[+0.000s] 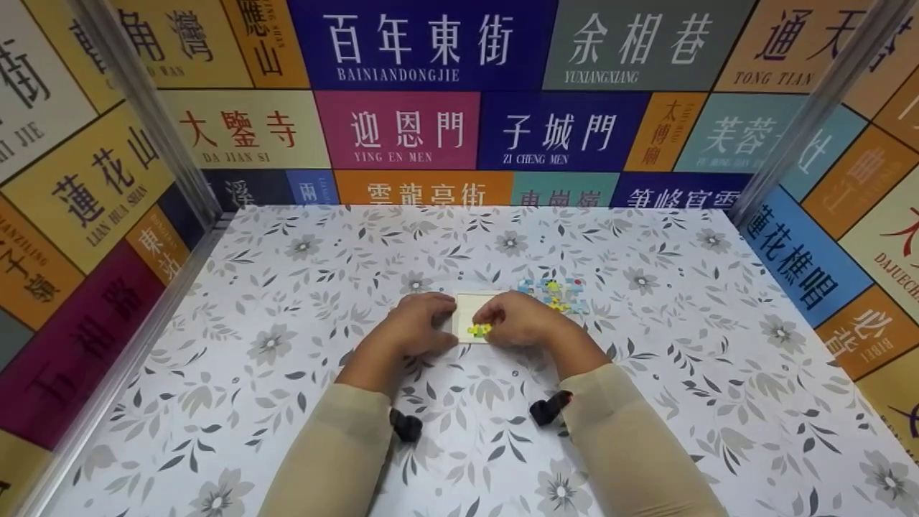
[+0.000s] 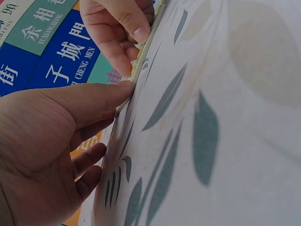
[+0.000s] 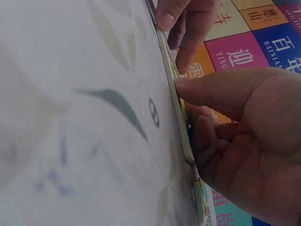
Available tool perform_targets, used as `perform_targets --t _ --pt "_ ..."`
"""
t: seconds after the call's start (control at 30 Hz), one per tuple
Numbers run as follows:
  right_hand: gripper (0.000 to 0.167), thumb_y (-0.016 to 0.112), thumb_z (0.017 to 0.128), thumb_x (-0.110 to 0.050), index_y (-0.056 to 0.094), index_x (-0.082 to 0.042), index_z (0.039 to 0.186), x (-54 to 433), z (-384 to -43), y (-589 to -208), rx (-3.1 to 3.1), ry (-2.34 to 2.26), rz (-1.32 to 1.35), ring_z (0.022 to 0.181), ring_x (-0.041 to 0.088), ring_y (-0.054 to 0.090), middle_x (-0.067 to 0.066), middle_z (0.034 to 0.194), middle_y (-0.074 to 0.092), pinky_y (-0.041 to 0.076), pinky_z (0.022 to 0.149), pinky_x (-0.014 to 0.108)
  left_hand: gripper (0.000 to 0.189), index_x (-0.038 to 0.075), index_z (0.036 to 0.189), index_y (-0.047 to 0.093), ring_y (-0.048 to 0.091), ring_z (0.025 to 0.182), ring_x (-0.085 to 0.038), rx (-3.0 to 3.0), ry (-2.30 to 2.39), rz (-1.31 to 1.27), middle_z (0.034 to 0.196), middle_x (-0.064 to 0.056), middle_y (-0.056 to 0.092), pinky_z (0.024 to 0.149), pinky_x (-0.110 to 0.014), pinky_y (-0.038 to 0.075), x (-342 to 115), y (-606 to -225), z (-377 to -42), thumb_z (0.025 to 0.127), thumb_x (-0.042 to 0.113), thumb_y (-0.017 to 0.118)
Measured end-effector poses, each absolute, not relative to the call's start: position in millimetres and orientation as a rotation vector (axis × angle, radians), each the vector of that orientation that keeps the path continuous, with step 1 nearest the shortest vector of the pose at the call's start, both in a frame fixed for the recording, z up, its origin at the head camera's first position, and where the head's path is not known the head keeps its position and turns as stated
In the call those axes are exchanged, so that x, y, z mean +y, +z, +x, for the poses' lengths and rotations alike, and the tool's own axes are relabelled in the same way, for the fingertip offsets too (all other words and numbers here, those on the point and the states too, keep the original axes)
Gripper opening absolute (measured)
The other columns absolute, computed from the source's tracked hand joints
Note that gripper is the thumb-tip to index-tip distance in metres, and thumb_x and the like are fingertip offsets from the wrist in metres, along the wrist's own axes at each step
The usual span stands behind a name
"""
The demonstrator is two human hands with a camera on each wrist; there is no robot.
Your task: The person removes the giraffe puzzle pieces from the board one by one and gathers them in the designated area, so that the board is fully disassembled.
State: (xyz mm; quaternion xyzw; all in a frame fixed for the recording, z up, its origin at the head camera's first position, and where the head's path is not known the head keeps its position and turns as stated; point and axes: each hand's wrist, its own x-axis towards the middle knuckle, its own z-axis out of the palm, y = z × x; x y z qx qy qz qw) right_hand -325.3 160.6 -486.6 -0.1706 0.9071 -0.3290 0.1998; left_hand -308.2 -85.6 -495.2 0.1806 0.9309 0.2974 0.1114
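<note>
A small cream-coloured puzzle tray (image 1: 468, 309) lies flat on the table. My left hand (image 1: 423, 323) holds its left side, with the thumb at the near corner and the fingers toward the far corner. In the left wrist view, the left thumb (image 2: 106, 96) touches the tray's edge. Over the tray's right part, my right hand (image 1: 520, 319) pinches a yellow-and-green jigsaw piece (image 1: 479, 330) at the near edge. The right wrist view shows the right thumb (image 3: 207, 89) at the tray's rim, with the other fingers curled below it; they partly hide the piece.
Several loose jigsaw pieces (image 1: 556, 293) in light blue, yellow and red lie just beyond the right hand. A white tablecloth (image 1: 459, 445) with grey leaves and flowers covers the table. Panels with large lettering (image 1: 402, 129) stand around the back and sides.
</note>
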Motion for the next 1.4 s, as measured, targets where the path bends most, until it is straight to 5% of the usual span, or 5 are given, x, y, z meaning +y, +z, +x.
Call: perform_targets --t 0.27,0.47,0.67,0.97,1.4 --pt "0.031 0.071 0.087 -0.004 0.078 -0.02 0.113 160.7 -325.7 -485.7 2.521 -0.929 -0.514 0.089 0.016 0.061 0.0 0.102 0.072 0.05 0.079 0.031 0.065 0.017 0.151 0.063 0.038 0.159 -0.032 2.731 0.869 0.525 0.165 0.001 0.053 0.133 -0.048 0.031 -85.0 -495.6 -308.2 0.091 0.029 0.084" --pt "0.016 0.072 0.099 -0.015 0.082 -0.023 0.108 163.4 -324.9 -485.7 2.564 -1.001 -0.505 0.09 0.015 0.066 -0.002 0.106 0.078 0.053 0.079 0.03 0.065 0.019 0.151 0.063 0.037 0.16 -0.031 2.73 0.854 0.484 0.165 0.003 0.052 0.133 -0.05 0.029 -83.4 -493.7 -307.5 0.091 0.031 0.084" --pt "0.014 0.074 0.099 -0.02 0.084 -0.025 0.108 172.1 -326.0 -480.2 2.573 -1.083 -0.457 0.093 0.013 0.067 -0.003 0.11 0.081 0.054 0.081 0.029 0.065 0.018 0.151 0.063 0.037 0.159 -0.031 2.731 0.846 0.494 0.165 0.003 0.052 0.133 -0.049 0.029 -83.5 -493.6 -308.4 0.091 0.031 0.084" --pt "0.026 0.076 0.098 -0.018 0.079 -0.009 0.123 211.4 -332.0 -467.5 2.54 -1.275 -0.405 0.099 0.018 0.069 0.008 0.111 0.078 0.056 0.086 0.031 0.064 0.016 0.151 0.063 0.038 0.159 -0.035 2.753 0.838 0.557 0.163 -0.002 0.054 0.133 -0.051 0.029 -85.7 -494.9 -307.3 0.091 0.029 0.083" --pt "0.038 0.08 0.096 -0.019 0.074 -0.008 0.132 283.1 -337.7 -473.8 2.556 -1.217 -0.247 0.09 0.014 0.069 0.008 0.11 0.077 0.058 0.079 0.026 0.066 0.018 0.152 0.062 0.037 0.16 -0.033 2.748 0.841 0.524 0.164 0.0 0.053 0.134 -0.05 0.026 -85.0 -496.3 -308.5 0.09 0.03 0.084"
